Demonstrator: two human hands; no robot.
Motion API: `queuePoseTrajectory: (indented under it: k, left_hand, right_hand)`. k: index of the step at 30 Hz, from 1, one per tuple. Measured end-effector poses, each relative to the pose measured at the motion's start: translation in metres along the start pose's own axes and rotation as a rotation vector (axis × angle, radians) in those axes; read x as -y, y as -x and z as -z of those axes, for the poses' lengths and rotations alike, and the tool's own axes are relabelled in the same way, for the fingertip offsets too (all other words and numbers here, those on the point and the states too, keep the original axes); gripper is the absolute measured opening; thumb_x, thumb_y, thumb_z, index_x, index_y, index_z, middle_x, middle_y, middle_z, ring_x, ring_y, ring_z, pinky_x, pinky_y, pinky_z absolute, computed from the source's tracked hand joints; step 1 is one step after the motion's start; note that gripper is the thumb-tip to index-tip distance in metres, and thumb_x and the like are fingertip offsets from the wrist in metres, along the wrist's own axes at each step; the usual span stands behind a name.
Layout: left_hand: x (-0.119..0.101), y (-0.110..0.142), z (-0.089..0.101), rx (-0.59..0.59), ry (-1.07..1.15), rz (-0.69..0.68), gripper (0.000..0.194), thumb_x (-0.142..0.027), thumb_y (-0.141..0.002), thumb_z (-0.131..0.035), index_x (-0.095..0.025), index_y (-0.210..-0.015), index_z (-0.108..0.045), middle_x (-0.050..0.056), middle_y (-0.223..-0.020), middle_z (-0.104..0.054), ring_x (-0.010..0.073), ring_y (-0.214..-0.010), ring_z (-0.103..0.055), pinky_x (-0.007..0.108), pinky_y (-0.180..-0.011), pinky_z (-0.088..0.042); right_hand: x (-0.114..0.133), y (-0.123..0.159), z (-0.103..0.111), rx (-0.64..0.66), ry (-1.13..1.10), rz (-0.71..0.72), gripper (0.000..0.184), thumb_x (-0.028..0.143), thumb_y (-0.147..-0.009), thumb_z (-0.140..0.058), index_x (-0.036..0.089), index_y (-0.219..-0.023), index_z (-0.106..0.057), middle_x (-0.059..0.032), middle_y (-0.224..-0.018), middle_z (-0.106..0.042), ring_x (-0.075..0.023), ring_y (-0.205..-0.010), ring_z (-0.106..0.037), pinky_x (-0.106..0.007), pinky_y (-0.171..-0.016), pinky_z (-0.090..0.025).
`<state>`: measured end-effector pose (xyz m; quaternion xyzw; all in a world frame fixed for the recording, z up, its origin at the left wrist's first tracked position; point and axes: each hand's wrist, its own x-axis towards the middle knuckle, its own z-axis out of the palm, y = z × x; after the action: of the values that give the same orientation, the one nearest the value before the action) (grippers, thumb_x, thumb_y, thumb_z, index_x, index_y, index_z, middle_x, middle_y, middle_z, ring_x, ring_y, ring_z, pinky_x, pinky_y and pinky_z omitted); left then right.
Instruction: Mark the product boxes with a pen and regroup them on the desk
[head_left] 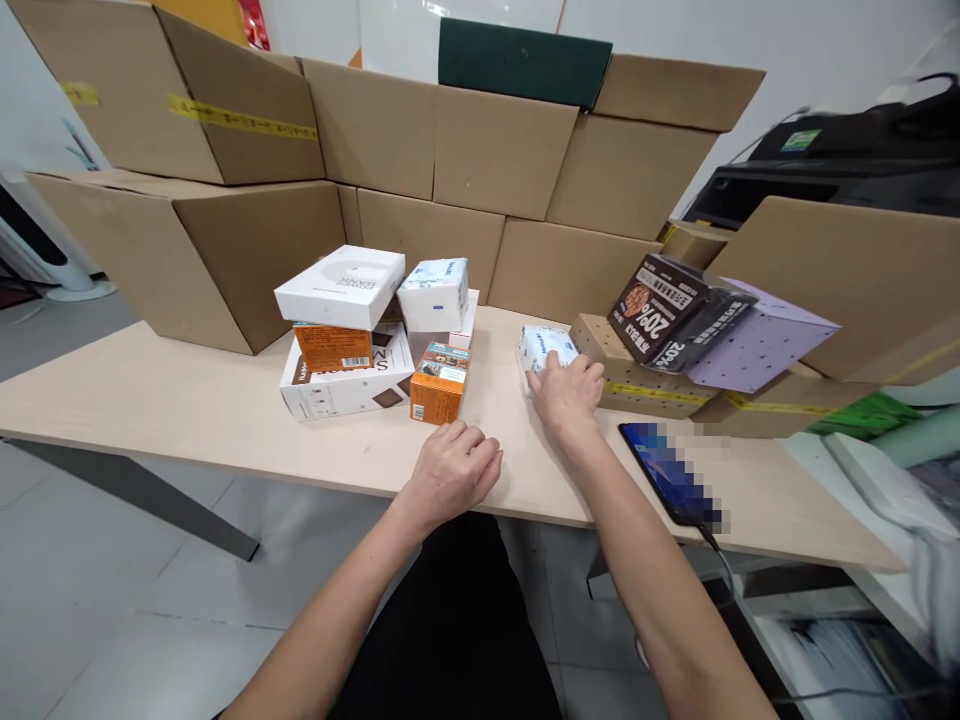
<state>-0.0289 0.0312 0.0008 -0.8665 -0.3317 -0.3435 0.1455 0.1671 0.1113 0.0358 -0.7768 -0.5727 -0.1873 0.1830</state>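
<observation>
My right hand (568, 395) is at a white and blue tissue pack (546, 345) on the table, with fingers and thumb against its near side and top. Part of the pack is hidden behind the fingers. My left hand (454, 468) rests at the table's front edge, fingers curled in with nothing visible in them. Just beyond it stands a small orange box (439, 385). A second tissue pack (435, 292) lies on a small white box behind that. To the left, a white power bank box (343, 285) tops an orange box (335, 347) and a larger white box (349, 385).
Cardboard boxes (405, 130) wall the table's back and left. At right, a dark brown box (660, 310) and a lilac box (765, 335) lean above a taped cardboard box (637, 370). A phone (667, 470) with a cable lies near the front edge.
</observation>
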Motion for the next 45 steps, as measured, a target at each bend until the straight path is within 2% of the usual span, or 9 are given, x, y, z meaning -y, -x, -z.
queuePoseTrajectory:
  k: [13, 17, 20, 23, 25, 31, 35, 40, 45]
  left_hand:
    - [-0.001, 0.000, 0.000, 0.060, 0.025, -0.013, 0.026, -0.027, -0.095, -0.049, -0.018, -0.076, -0.065, 0.006, -0.072, -0.062, 0.0199, -0.071, -0.057, 0.033, -0.067, -0.042]
    - [0.000, 0.001, 0.001, -0.092, 0.106, 0.029, 0.015, -0.024, -0.091, -0.054, -0.018, -0.081, -0.064, 0.005, -0.073, -0.064, 0.0185, -0.069, -0.058, 0.032, -0.065, -0.046]
    - [0.001, 0.007, 0.003, -0.339, 0.281, 0.096, 0.008, -0.019, -0.088, -0.056, -0.018, -0.095, -0.061, 0.005, -0.082, -0.065, 0.0166, -0.074, -0.061, 0.028, -0.066, -0.049]
    - [0.003, 0.014, 0.005, -0.568, 0.412, 0.170, 0.012, -0.020, -0.088, -0.056, -0.019, -0.100, -0.055, 0.004, -0.087, -0.060, 0.0131, -0.068, -0.055, 0.025, -0.059, -0.047]
    - [0.003, 0.016, 0.006, -0.583, 0.452, 0.240, 0.009, -0.024, -0.090, -0.053, -0.019, -0.097, -0.054, 0.002, -0.085, -0.057, 0.0113, -0.063, -0.050, 0.024, -0.056, -0.044]
    - [-0.004, 0.003, 0.008, -0.165, 0.501, 0.502, 0.030, -0.041, -0.099, -0.041, -0.017, -0.105, -0.059, 0.003, -0.087, -0.065, 0.0130, -0.064, -0.058, 0.028, -0.067, -0.046]
    - [-0.014, -0.011, 0.008, -0.005, 0.537, 0.657, 0.041, -0.049, -0.099, -0.037, -0.020, -0.116, -0.060, 0.005, -0.097, -0.071, 0.0179, -0.075, -0.065, 0.032, -0.075, -0.046]
    - [-0.020, -0.018, 0.005, 0.062, 0.531, 0.761, 0.038, -0.048, -0.093, -0.050, -0.021, -0.117, -0.061, 0.004, -0.095, -0.071, 0.0181, -0.071, -0.064, 0.033, -0.073, -0.045]
    - [-0.018, -0.016, 0.005, 0.045, 0.562, 0.743, 0.033, -0.041, -0.092, -0.051, -0.021, -0.115, -0.062, 0.002, -0.092, -0.069, 0.0165, -0.070, -0.062, 0.031, -0.071, -0.045]
  right_hand:
    - [-0.014, -0.012, -0.005, -0.145, -0.397, 0.142, 0.035, 0.033, -0.088, -0.059, 0.019, -0.118, -0.071, -0.0148, -0.122, -0.043, -0.0295, -0.115, -0.042, -0.045, -0.100, -0.040]
    - [-0.028, 0.016, 0.032, -0.468, -0.621, 0.248, 0.029, 0.035, -0.085, -0.064, 0.021, -0.108, -0.073, -0.0105, -0.112, -0.049, -0.0255, -0.107, -0.052, -0.045, -0.097, -0.046]
    - [-0.050, 0.055, 0.053, -0.519, -0.778, 0.314, 0.029, 0.026, -0.082, -0.069, 0.027, -0.111, -0.072, -0.0076, -0.110, -0.054, -0.0232, -0.104, -0.057, -0.043, -0.095, -0.049]
    - [-0.075, 0.092, 0.055, -0.372, -0.938, 0.441, 0.039, 0.018, -0.080, -0.070, 0.032, -0.116, -0.070, -0.0069, -0.116, -0.055, -0.0239, -0.111, -0.057, -0.044, -0.097, -0.050]
    - [-0.088, 0.108, 0.049, -0.217, -0.995, 0.517, 0.043, 0.014, -0.081, -0.068, 0.034, -0.120, -0.068, -0.0071, -0.123, -0.054, -0.0255, -0.120, -0.055, -0.047, -0.102, -0.048]
    - [-0.102, 0.115, 0.042, -0.004, -0.909, 0.489, 0.042, 0.018, -0.087, -0.062, 0.034, -0.126, -0.067, -0.0068, -0.151, -0.044, -0.0287, -0.142, -0.040, -0.055, -0.116, -0.034]
    - [-0.106, 0.103, 0.037, 0.162, -1.061, 0.439, 0.039, 0.025, -0.090, -0.059, 0.034, -0.127, -0.066, -0.0035, -0.158, -0.040, -0.0284, -0.150, -0.028, -0.055, -0.119, -0.028]
    - [-0.121, 0.080, 0.025, 0.062, -1.058, -0.010, 0.039, 0.041, -0.090, -0.054, 0.021, -0.122, -0.067, -0.0121, -0.129, -0.065, -0.0242, -0.109, -0.064, -0.041, -0.093, -0.051]
    - [-0.121, 0.065, 0.031, 0.439, -0.549, 0.102, 0.032, 0.029, -0.082, -0.057, 0.016, -0.108, -0.072, -0.0088, -0.094, -0.073, -0.0198, -0.081, -0.064, -0.029, -0.072, -0.045]
